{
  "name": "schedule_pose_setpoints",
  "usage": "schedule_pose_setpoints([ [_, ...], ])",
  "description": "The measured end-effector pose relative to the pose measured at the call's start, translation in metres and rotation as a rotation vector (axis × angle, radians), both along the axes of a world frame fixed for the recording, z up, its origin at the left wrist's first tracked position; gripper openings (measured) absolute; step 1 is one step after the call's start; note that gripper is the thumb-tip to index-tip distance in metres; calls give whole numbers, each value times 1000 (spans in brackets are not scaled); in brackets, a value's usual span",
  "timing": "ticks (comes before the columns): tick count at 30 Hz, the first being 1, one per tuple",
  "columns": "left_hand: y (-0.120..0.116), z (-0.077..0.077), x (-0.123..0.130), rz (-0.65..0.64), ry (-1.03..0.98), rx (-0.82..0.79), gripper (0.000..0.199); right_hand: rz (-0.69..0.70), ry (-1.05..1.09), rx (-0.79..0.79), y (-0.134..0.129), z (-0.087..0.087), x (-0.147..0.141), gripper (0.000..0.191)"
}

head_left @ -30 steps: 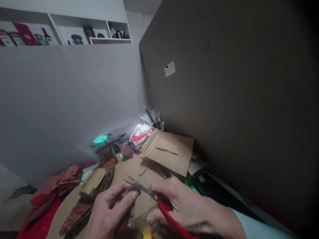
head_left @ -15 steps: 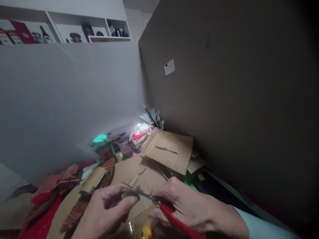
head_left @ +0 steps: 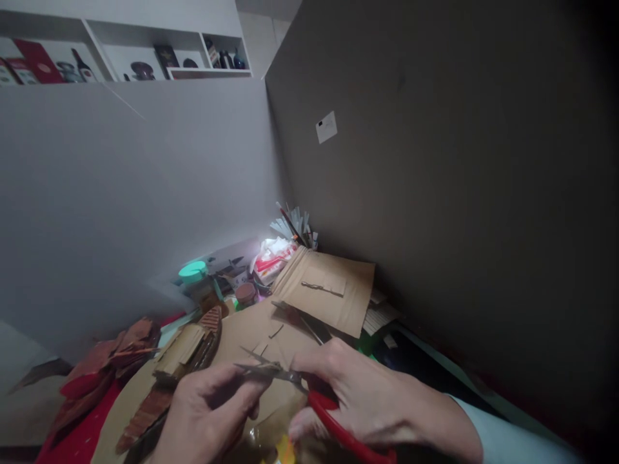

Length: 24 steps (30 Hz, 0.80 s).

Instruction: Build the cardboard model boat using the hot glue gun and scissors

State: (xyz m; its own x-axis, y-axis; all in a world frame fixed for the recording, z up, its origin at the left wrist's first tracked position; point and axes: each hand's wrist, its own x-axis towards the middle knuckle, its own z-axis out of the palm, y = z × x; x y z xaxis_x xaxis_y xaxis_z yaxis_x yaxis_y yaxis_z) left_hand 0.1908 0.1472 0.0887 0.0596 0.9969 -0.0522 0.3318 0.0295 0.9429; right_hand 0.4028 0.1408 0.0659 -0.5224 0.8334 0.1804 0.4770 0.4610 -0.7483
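Red-handled scissors [head_left: 333,422] are in my right hand [head_left: 358,393], with their blades slightly apart and pointing left. My left hand [head_left: 207,403] pinches a small brownish piece [head_left: 271,366] that lies at the blades; its outline is hard to make out. Beneath both hands is a brown cardboard sheet [head_left: 242,335], with small thin strips [head_left: 275,331] on it. Something yellow and shiny [head_left: 285,448] shows under my right fingertips.
A cardboard model boat [head_left: 181,351] sits at the left beside reddish-brown scraps [head_left: 106,361]. Behind stand a turquoise-lidded jar [head_left: 193,272], a tissue pack [head_left: 273,258] and brushes [head_left: 294,225]. A cardboard flap [head_left: 333,316] lies at the right, before a grey partition [head_left: 435,193].
The scissor blades have opened a little wider around the small piece. My left fingertips have shifted slightly right, and the view has moved a little.
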Motion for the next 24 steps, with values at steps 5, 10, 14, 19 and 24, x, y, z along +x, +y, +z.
schedule_pose_setpoints([
  [5,7,1,-1,-91,-75,33,13,20,4,-4,-1,1,0,40],
  [10,4,7,2,-75,-148,-37,14,-9,-25,-7,-7,3,0,34],
  [14,-2,10,3,-21,-157,-143,23,-14,-11,-6,-10,3,-1,32],
  [19,-5,6,4,20,-91,-100,37,5,7,17,-9,6,2,28],
  [24,-3,0,7,11,-71,-51,31,15,-35,17,-1,1,3,39],
])
